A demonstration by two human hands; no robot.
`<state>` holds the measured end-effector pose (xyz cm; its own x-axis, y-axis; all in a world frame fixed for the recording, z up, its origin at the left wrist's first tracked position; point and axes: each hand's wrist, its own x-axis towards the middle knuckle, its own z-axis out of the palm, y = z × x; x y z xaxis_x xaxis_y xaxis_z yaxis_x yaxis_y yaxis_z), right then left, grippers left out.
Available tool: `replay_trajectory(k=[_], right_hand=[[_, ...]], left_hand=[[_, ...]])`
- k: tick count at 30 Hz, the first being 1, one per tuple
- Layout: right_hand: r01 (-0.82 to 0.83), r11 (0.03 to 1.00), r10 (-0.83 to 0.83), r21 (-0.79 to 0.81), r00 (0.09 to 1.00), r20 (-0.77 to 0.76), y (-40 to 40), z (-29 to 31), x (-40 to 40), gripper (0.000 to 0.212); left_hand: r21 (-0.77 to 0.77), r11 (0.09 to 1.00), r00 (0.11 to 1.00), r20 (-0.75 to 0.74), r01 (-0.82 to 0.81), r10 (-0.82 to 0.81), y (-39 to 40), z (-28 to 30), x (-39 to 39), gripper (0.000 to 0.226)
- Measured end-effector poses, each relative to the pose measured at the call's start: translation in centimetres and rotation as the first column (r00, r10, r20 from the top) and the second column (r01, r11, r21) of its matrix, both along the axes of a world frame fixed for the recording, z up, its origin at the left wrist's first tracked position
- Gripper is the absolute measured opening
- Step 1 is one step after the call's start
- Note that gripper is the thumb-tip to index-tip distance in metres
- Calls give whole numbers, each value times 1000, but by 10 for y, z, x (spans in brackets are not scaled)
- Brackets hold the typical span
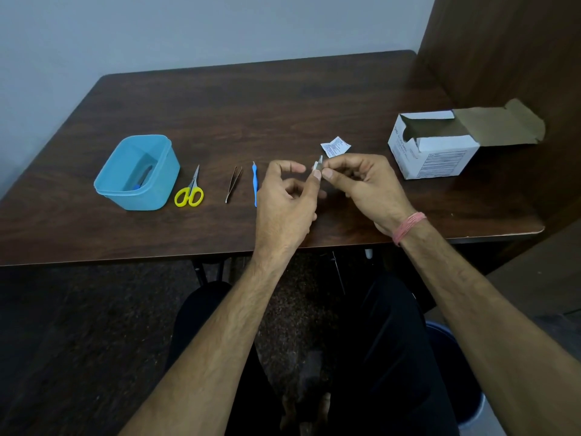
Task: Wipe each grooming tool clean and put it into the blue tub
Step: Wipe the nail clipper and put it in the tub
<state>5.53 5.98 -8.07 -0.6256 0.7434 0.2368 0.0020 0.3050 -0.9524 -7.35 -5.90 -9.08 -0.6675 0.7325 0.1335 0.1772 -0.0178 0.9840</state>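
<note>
Above the table's middle, my left hand (290, 196) and my right hand (366, 187) meet and together pinch a small metal tool (318, 163) with a bit of white wipe against it. Which hand holds the wipe I cannot tell. To the left lie a blue-handled tool (255, 184), tweezers (234, 183) and yellow-handled scissors (190, 190) in a row. The blue tub (138, 174) stands at the far left, with a dark and blue object inside it.
A torn white wipe wrapper (335, 146) lies just behind my hands. An open white cardboard box (437, 146) stands at the right, near a wooden partition (503, 58). The brown table (251, 105) ends close in front of my wrists.
</note>
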Motion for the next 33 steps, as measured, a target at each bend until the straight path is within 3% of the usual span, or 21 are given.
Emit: replay_trajectory(k=[8, 21, 27, 33], right_hand=[[-7, 1000, 8, 6, 1000, -15, -2, 2, -1, 32], [49, 998, -51, -51, 998, -46, 0, 2, 4, 7], [36, 999, -36, 6, 997, 62, -3, -4, -5, 14], [67, 996, -70, -61, 996, -52, 3, -4, 2, 16]], left_hand=[[13, 1000, 999, 42, -6, 5, 0, 4, 0, 30], [-18, 997, 995, -66, -79, 78, 1, 4, 5, 30], [15, 995, 995, -39, -95, 96, 1, 3, 4, 32], [3, 997, 996, -39, -78, 78, 2, 3, 4, 34]])
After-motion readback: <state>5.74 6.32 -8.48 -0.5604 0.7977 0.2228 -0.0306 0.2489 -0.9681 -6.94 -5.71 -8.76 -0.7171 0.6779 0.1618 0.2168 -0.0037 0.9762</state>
